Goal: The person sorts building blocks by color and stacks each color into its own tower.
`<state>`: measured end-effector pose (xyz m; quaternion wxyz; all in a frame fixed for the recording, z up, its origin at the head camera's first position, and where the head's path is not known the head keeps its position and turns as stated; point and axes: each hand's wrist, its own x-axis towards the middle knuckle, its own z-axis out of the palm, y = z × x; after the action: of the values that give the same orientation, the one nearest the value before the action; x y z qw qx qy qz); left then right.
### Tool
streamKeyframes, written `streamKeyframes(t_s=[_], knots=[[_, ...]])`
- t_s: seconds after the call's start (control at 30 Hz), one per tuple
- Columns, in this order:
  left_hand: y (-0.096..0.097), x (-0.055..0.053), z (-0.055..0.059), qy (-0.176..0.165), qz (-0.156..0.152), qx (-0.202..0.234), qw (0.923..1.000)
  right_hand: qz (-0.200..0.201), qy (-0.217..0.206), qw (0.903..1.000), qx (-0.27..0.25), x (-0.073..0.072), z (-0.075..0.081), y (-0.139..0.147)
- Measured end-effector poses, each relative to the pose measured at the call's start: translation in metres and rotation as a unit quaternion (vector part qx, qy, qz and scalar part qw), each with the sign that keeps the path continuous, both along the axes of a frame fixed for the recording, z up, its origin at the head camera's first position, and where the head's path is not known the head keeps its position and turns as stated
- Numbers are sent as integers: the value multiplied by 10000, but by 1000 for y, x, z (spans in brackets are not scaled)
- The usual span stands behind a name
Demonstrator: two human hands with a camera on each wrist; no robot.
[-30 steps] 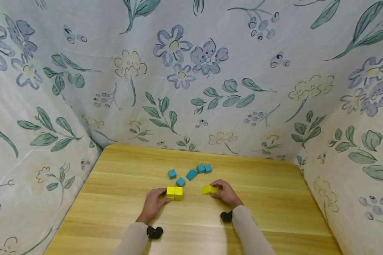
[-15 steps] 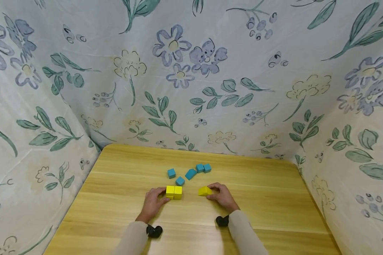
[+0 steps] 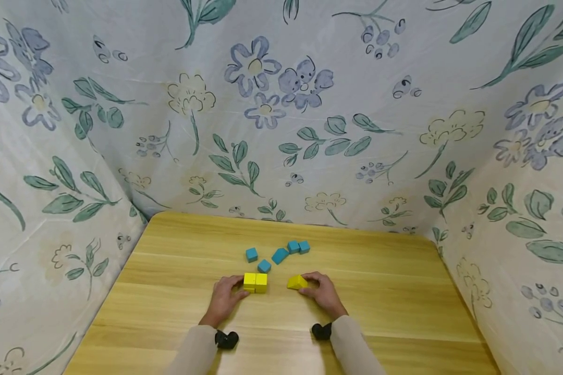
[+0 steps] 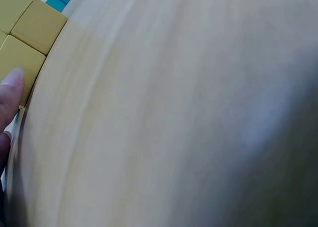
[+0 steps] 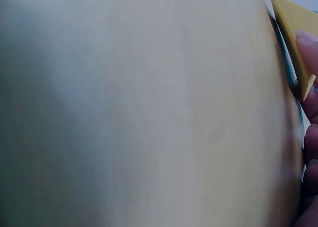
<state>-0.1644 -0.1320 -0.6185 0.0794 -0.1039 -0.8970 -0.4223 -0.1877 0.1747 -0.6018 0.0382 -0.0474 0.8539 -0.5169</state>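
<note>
In the head view, my left hand pinches a small stack of yellow cube blocks from its left side. The left wrist view shows the thumb on the face of one yellow block. To the right of the stack and apart from it, my right hand pinches a yellow triangular block between thumb and fingers. Its sloping edge shows in the right wrist view, where the thumb lies on the wedge's face.
Behind the yellow stack lie several loose blue blocks: one cube at left, another cube close behind the stack, a peaked block, and two touching cubes. All are on the wooden table, with floral cloth around it.
My right hand has moved left with the yellow triangular block, which has turned and is now nearer the stack. The left hand and the yellow stack have stayed almost in place.
</note>
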Motion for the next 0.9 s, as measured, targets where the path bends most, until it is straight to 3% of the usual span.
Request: streamKeyframes(t_s=[0.3, 0.63, 0.9], knots=[[-1, -1, -2, 9, 5, -67, 10000, -334, 7, 9987, -396, 9, -1, -14], [-1, 1, -1, 34, 18, -21, 10000, -248, 229, 9966, -748, 15, 11, -39], [-1, 0, 0, -77, -22, 28, 10000, -94, 410, 9952, -879, 30, 63, -67]])
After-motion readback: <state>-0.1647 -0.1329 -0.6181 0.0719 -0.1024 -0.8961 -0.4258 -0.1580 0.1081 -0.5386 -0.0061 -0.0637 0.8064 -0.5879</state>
